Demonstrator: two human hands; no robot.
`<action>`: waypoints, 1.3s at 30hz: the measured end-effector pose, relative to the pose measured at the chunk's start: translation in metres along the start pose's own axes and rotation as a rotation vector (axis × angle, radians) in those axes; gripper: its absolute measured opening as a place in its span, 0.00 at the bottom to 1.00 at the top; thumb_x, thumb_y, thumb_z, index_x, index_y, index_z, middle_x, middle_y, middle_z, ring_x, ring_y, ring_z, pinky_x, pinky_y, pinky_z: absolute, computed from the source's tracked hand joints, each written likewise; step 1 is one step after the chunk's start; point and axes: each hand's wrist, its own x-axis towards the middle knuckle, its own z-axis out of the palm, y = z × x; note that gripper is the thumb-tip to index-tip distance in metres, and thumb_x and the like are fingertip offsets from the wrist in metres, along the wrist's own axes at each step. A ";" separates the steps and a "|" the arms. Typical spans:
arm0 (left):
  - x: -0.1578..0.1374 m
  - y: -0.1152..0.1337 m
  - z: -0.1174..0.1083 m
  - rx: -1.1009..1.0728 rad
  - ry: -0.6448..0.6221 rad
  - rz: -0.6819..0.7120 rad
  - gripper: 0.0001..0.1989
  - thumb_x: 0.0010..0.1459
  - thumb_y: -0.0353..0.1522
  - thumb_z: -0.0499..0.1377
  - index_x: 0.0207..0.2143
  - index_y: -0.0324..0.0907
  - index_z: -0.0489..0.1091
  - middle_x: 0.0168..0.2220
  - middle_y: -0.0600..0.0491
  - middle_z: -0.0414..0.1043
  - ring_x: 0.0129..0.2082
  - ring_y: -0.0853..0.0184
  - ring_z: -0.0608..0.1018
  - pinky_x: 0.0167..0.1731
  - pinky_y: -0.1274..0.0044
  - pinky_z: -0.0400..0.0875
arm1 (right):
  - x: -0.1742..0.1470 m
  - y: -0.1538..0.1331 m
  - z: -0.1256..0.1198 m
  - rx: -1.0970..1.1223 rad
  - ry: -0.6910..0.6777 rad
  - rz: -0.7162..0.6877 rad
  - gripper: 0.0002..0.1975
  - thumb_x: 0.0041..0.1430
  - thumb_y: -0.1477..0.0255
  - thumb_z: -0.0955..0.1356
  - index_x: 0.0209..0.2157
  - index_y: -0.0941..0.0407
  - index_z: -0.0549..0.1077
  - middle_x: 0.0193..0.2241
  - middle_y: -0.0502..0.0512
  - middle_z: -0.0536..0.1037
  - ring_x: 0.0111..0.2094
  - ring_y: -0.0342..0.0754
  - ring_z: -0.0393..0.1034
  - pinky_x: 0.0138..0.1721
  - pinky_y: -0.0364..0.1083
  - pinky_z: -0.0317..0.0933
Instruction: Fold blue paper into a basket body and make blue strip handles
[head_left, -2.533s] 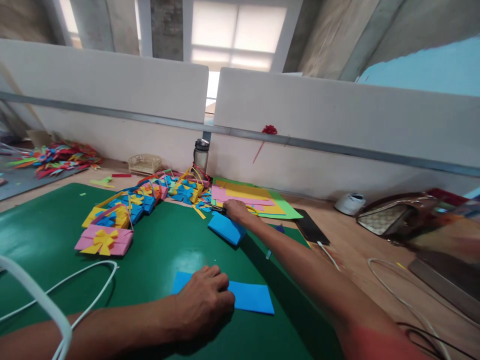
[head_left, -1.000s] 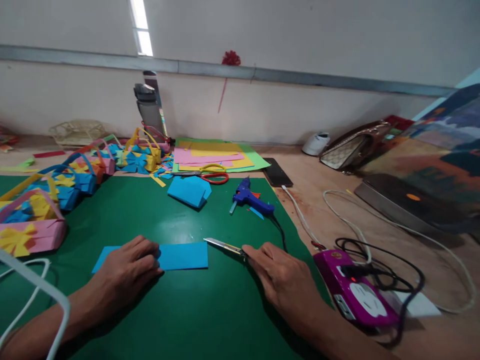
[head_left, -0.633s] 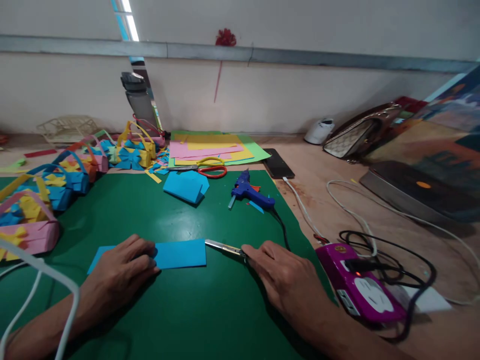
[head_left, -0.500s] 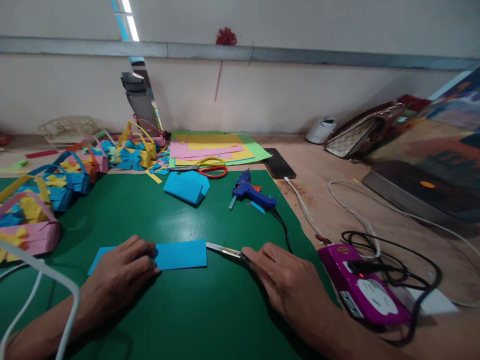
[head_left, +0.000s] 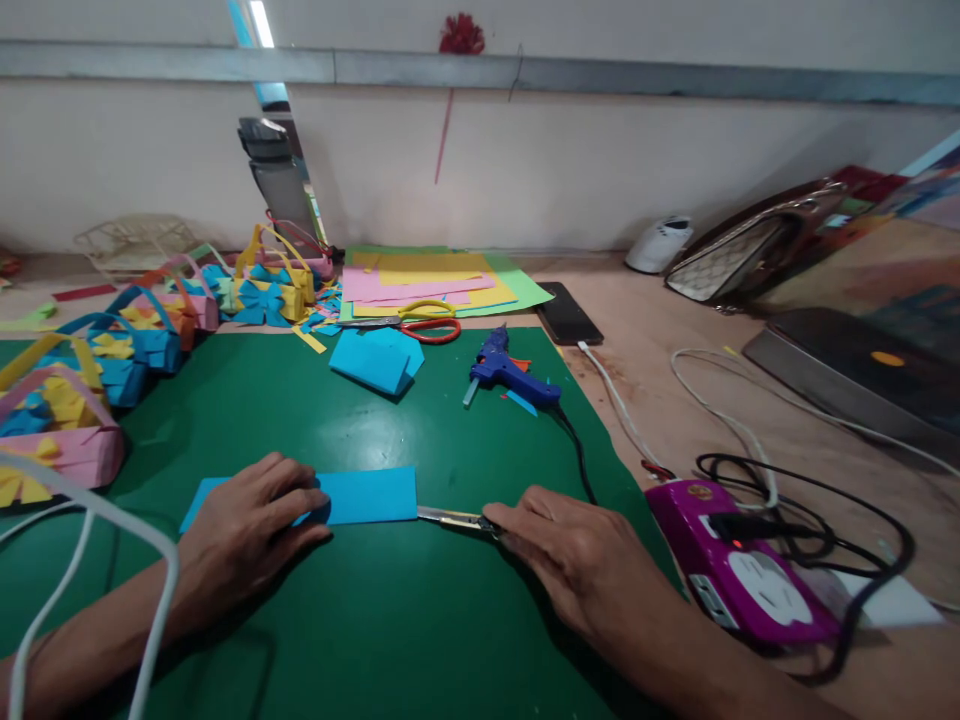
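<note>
A strip of blue paper lies flat on a green mat atop a brown desk, its left half partly hidden under a worker's left hand. That hand rests on the paper with fingers bent; whether they pinch it cannot be told. The right hand, well apart from the left, is clamped on a paper knife, whose blade points left and appears to meet the strip's right edge near the corner closest to the worker.

Beyond the strip, a folded piece of blue paper sits near the mat's far edge, just in front of scissors with red and yellow handles. To its right lies a blue glue gun, its black cord trailing toward the right hand. Behind the scissors are stacked sheets of colored paper, with a black phone beside them.

At left, small paper bags trimmed with bows stretch in a row toward a dark bottle. At right, a purple power strip stands beside the mat, and a handbag leans near the wall.
</note>
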 end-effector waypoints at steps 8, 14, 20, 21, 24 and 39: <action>0.003 0.003 0.002 0.022 0.043 -0.012 0.05 0.62 0.31 0.54 0.36 0.40 0.68 0.32 0.50 0.68 0.30 0.67 0.69 0.28 0.77 0.64 | 0.004 0.006 0.004 -0.036 0.060 -0.038 0.12 0.63 0.77 0.59 0.35 0.54 0.72 0.23 0.50 0.66 0.22 0.42 0.59 0.22 0.41 0.49; 0.009 0.003 0.006 0.119 0.041 -0.001 0.07 0.63 0.31 0.50 0.38 0.40 0.67 0.33 0.50 0.69 0.30 0.67 0.70 0.26 0.78 0.63 | 0.009 0.010 0.010 -0.091 0.123 -0.078 0.14 0.61 0.79 0.58 0.41 0.55 0.72 0.26 0.53 0.70 0.25 0.43 0.62 0.24 0.40 0.53; 0.030 -0.014 -0.001 0.110 -0.191 0.219 0.16 0.66 0.29 0.42 0.49 0.46 0.64 0.24 0.56 0.64 0.19 0.73 0.64 0.19 0.80 0.53 | 0.014 0.012 0.013 -0.109 0.126 -0.062 0.14 0.59 0.82 0.59 0.39 0.56 0.73 0.29 0.56 0.71 0.29 0.45 0.64 0.26 0.40 0.55; 0.034 -0.017 -0.001 0.130 -0.197 0.256 0.16 0.66 0.29 0.42 0.49 0.47 0.65 0.24 0.56 0.64 0.20 0.72 0.64 0.20 0.79 0.53 | 0.014 0.012 0.013 -0.105 0.122 -0.060 0.15 0.59 0.82 0.59 0.40 0.56 0.73 0.30 0.56 0.71 0.29 0.45 0.65 0.26 0.40 0.56; 0.041 -0.020 0.003 0.128 -0.173 0.273 0.15 0.65 0.32 0.43 0.47 0.48 0.67 0.27 0.53 0.66 0.24 0.70 0.66 0.22 0.79 0.54 | 0.016 0.013 0.013 -0.077 0.130 -0.069 0.14 0.60 0.81 0.58 0.40 0.56 0.73 0.30 0.56 0.70 0.29 0.45 0.65 0.27 0.40 0.57; 0.050 0.001 0.010 -0.042 -0.165 0.134 0.14 0.60 0.36 0.54 0.47 0.45 0.67 0.45 0.46 0.68 0.40 0.60 0.70 0.37 0.68 0.65 | 0.018 0.019 0.012 -0.109 0.217 -0.072 0.16 0.60 0.81 0.57 0.40 0.56 0.73 0.29 0.56 0.70 0.30 0.46 0.66 0.29 0.42 0.60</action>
